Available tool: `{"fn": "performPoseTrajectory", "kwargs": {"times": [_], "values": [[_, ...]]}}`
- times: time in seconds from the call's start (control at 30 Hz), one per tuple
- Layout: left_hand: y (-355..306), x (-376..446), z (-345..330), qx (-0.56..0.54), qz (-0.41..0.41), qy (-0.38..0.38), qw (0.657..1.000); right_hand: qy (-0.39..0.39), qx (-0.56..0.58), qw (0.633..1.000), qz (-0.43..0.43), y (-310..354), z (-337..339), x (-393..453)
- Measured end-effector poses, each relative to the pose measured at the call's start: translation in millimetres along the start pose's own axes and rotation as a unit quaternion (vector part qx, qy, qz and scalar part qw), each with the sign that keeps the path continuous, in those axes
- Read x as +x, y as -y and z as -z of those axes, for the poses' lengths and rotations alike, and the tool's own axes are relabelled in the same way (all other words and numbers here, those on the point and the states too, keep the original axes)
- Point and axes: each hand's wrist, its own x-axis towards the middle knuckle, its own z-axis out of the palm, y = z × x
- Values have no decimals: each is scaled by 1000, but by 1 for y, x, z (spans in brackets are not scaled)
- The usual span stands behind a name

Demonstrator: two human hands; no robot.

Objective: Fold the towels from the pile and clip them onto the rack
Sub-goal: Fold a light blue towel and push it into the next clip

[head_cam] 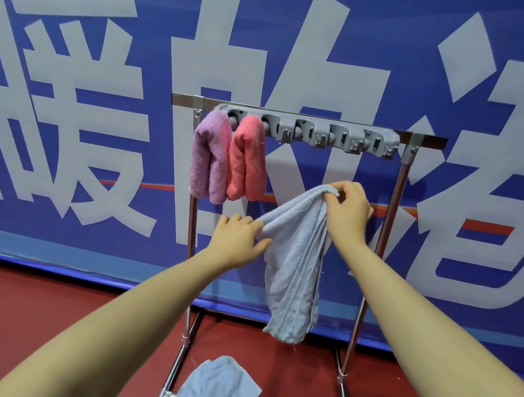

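Observation:
A light blue towel (pixel 294 266) hangs in front of the metal rack (pixel 400 180), held between both hands. My right hand (pixel 348 210) pinches its upper corner, and my left hand (pixel 236 241) grips its lower left edge. The rest of the towel droops toward the floor. On the grey clip bar (pixel 335 135) a folded purple towel (pixel 210 157) and a folded pink towel (pixel 247 158) hang in the two leftmost clips. The clips to their right hold nothing. The towel pile (pixel 217 391) lies at the rack's base, with a blue towel on top and a yellow one peeking out.
A blue banner (pixel 72 81) with large white characters stands right behind the rack. The floor (pixel 31 319) is dark red. The rack's base bars (pixel 170 379) run toward me on both sides of the pile.

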Motion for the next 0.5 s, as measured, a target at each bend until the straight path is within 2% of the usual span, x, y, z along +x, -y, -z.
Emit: {"fn": "performPoseTrajectory", "kwargs": {"times": [0.13, 0.3, 0.4, 0.5], "values": [[16, 15, 22, 35, 3, -66, 997, -1, -30, 999, -31, -14, 5, -3], [22, 23, 44, 15, -2, -124, 992, 32, -20, 997, -61, -21, 6, -5], [24, 21, 47, -39, 21, -152, 987, 68, 16, 995, -72, -20, 5, -7], [25, 19, 50, -177, 54, -179, 966, 82, 51, 993, -72, -16, 4, -10]]}}
